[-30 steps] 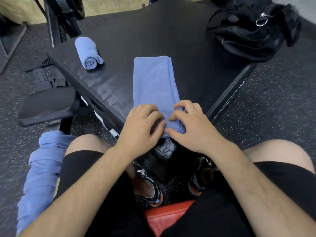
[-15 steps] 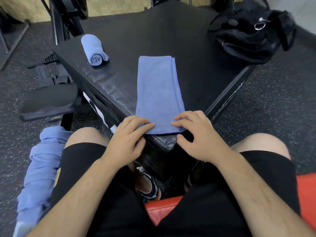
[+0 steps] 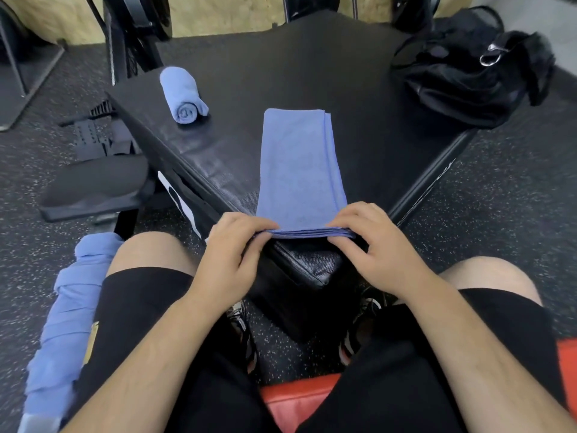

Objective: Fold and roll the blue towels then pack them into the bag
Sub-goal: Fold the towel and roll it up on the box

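Note:
A blue towel point(image 3: 298, 164), folded into a long strip, lies on the black padded box point(image 3: 281, 67), its near end at the box's corner. My left hand point(image 3: 232, 248) pinches the near left corner of that end, and my right hand point(image 3: 371, 242) pinches the near right corner, lifting the layered edge slightly. A rolled blue towel point(image 3: 184, 95) rests on the box's far left. The black bag point(image 3: 468, 76) sits on the box's far right corner. More blue towels point(image 3: 65, 314) hang bunched beside my left thigh.
A black padded bench seat point(image 3: 93, 189) stands left of the box, with black gym hardware point(image 3: 93, 139) behind it. A red seat point(image 3: 296, 407) lies under my legs. Speckled rubber floor point(image 3: 515, 198) surrounds the box. Machine frames point(image 3: 131, 32) stand at the back.
My hands slid back from on top of the strip to its near end, then spread to its two corners and pinched the edge. The view shifted back slightly.

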